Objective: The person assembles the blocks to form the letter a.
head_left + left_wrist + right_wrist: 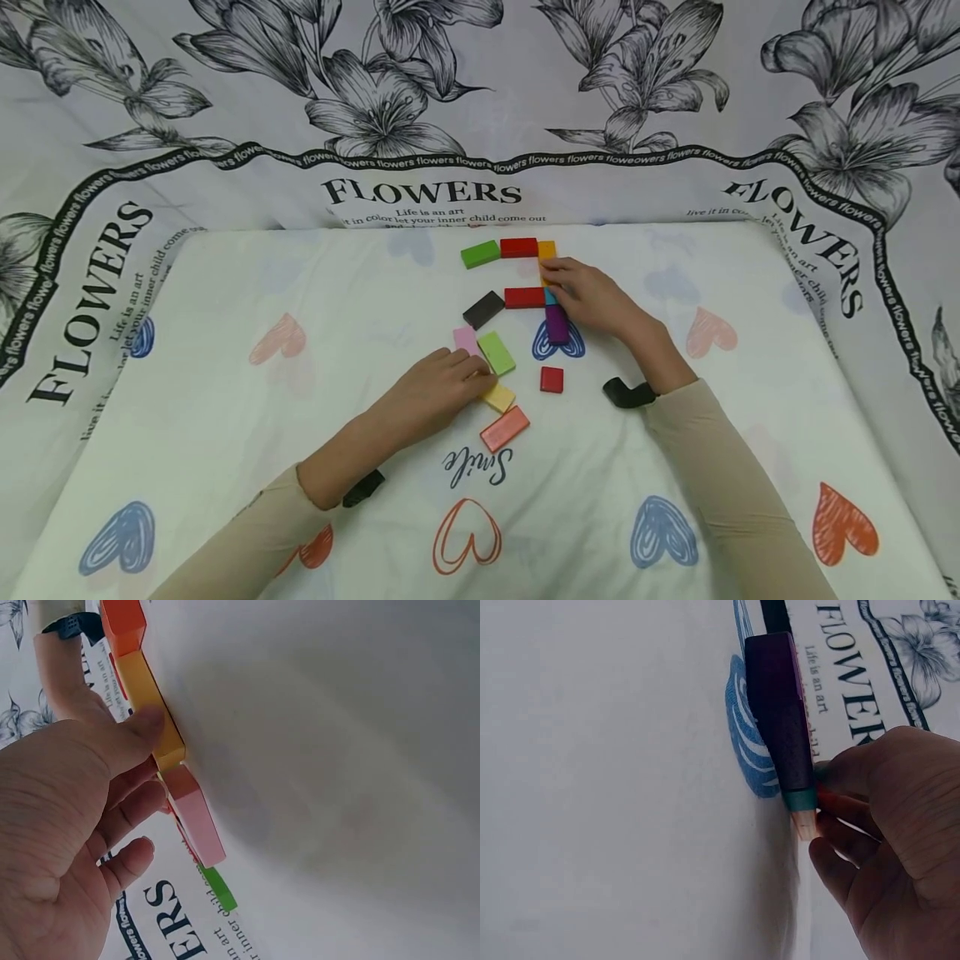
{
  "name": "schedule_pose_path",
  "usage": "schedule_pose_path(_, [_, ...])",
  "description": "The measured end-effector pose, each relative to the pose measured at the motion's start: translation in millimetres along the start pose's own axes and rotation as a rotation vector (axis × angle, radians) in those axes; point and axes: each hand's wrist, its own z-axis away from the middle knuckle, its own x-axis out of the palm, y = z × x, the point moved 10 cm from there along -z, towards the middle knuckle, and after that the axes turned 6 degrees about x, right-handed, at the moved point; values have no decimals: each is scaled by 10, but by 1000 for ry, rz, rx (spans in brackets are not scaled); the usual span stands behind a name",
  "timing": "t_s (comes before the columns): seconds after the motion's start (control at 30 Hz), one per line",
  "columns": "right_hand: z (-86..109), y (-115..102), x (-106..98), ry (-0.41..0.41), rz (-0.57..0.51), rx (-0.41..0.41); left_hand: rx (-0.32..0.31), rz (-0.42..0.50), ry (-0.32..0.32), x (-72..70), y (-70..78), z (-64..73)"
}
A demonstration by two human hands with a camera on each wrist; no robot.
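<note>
My left hand [435,392] pinches a yellow block [498,397], with the thumb on its side in the left wrist view. Beyond that block lie a pink block [465,339] and a light green block [497,353]; a salmon block [505,429] touches its near end. My right hand [596,296] reaches in from the right, its bent fingers over an orange block [547,248]. Close to the thumb is a small teal block [551,297], partly covered, with a purple block [557,325] against it. A red block [523,297] meets the teal one from the left.
Farther back, a green block [480,254] and another red block [518,247] lead to the orange one. A dark grey block [483,310] touches the nearer red block. A red square block [551,380] lies alone between the hands. Heart-printed white cloth [360,283] covers the table.
</note>
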Motion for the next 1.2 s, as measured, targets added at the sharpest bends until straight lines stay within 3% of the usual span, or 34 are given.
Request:
schedule_pose_path(0.4, [-10,-28,10,-5,-12,18,-18,-53,107,-51,-38,45])
schedule_pose_path(0.93, [6,-10,-1,-9,-9,34,-59,-20,110,-34,-60,-19])
schedule_pose_path(1.2, [8,-1,-3,-11,-8,37,-62,-4,82,-31,-76,-63])
